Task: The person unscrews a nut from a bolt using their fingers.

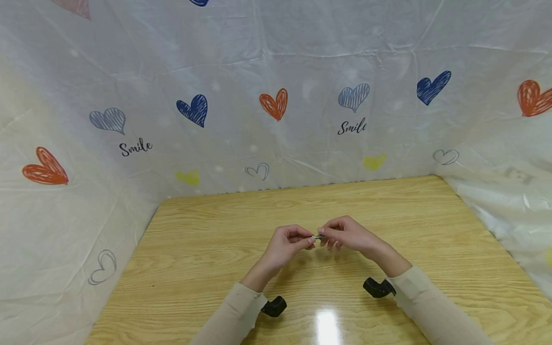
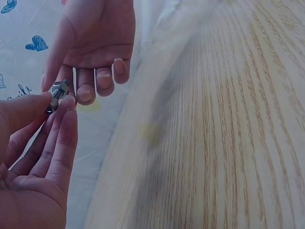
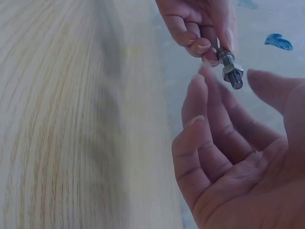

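Above the table, my left hand (image 1: 284,244) pinches a small metal bolt (image 1: 317,236) by its head, between thumb and fingertips. A hex nut (image 3: 233,73) sits on the bolt's thread, with a short threaded end sticking out past it. My right hand (image 1: 347,235) is right beside the nut, its fingers loosely bent around that end. In the right wrist view a gap shows between the right thumb (image 3: 269,90) and the nut. Whether a right fingertip touches the nut from behind cannot be made out. The left wrist view shows the bolt's head (image 2: 49,109) under the left thumb.
The wood-grain table (image 1: 207,258) lies below both hands. A pale sheet (image 1: 302,143) printed with hearts and "Smile" hangs behind it and along both sides. Black wrist mounts (image 1: 274,306) show at the sleeves. Light glares off the tabletop near the front.
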Demonstrator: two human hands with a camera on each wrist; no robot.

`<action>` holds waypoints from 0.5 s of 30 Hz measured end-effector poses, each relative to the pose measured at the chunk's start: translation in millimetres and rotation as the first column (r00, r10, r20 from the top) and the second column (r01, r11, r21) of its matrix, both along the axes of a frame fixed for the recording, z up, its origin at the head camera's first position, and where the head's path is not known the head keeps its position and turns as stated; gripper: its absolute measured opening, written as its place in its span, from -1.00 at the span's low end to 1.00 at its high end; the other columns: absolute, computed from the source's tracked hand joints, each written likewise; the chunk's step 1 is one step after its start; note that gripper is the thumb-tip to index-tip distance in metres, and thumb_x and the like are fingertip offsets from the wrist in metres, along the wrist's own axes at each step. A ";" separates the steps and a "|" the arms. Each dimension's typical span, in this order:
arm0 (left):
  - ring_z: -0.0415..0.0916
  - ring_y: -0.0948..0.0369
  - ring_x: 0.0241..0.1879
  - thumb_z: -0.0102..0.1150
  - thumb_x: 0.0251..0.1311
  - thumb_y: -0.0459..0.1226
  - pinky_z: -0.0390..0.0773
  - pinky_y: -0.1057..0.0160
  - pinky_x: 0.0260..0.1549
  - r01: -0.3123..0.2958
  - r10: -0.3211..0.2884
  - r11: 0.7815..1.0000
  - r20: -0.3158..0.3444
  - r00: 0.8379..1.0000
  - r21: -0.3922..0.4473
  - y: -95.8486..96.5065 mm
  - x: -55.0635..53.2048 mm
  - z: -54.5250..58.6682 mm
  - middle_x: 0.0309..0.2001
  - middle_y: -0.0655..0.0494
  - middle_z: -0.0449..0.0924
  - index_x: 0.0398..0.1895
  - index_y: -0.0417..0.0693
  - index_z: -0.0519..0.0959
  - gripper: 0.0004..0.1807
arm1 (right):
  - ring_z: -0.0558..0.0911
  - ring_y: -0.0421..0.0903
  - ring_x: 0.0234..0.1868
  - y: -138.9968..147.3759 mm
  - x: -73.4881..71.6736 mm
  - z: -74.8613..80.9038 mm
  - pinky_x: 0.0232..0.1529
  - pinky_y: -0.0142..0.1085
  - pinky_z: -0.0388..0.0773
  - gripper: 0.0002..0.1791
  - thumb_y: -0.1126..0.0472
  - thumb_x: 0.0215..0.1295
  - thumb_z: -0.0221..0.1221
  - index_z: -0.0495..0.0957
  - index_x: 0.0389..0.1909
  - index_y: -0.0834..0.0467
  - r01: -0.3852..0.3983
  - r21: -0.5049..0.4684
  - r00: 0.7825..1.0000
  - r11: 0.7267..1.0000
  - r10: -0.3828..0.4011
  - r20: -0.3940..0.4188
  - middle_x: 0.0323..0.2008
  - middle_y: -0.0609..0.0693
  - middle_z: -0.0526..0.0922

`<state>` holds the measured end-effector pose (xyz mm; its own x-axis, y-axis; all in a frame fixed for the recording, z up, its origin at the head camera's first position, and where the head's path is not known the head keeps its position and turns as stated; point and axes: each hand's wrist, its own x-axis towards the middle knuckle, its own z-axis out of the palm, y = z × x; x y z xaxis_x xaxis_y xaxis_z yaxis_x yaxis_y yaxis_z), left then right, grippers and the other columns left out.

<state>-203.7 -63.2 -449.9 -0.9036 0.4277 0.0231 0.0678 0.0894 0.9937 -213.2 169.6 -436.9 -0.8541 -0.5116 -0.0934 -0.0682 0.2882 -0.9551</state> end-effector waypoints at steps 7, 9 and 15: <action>0.67 -0.25 -0.05 0.28 0.37 -0.39 0.69 -0.13 0.05 0.004 -0.004 1.000 0.010 1.000 0.015 -1.2 0.3 -0.8 -0.06 -0.34 0.68 -0.09 -0.30 0.68 -0.85 | 0.64 0.38 -0.19 -1.2 -0.4 -0.2 -0.34 -0.08 0.66 -0.72 0.13 0.54 0.17 0.68 -0.03 0.28 -0.015 -0.027 0.999 1.000 0.015 -0.034 -0.19 0.30 0.71; 0.65 -0.29 -0.04 0.28 0.37 -0.39 0.69 -0.12 0.05 0.001 -0.001 1.000 0.012 1.000 0.019 -1.7 0.7 -0.7 -0.06 -0.36 0.68 -0.09 -0.30 0.68 -0.85 | 0.62 0.42 -0.18 -1.5 0.0 0.4 -0.33 -0.03 0.65 -0.76 0.15 0.51 0.20 0.67 -0.03 0.24 -0.016 -0.041 0.999 0.999 0.014 -0.037 -0.17 0.36 0.67; 0.64 -0.32 -0.03 0.28 0.37 -0.39 0.69 -0.13 0.05 0.002 -0.002 1.000 0.013 1.000 0.026 -2.9 0.7 -0.8 -0.04 -0.42 0.65 -0.09 -0.32 0.67 -0.85 | 0.63 0.37 -0.17 -2.8 0.4 0.6 -0.29 0.02 0.65 -0.69 0.13 0.48 0.24 0.63 0.03 0.28 -0.001 -0.050 1.000 0.999 0.000 -0.020 -0.12 0.42 0.63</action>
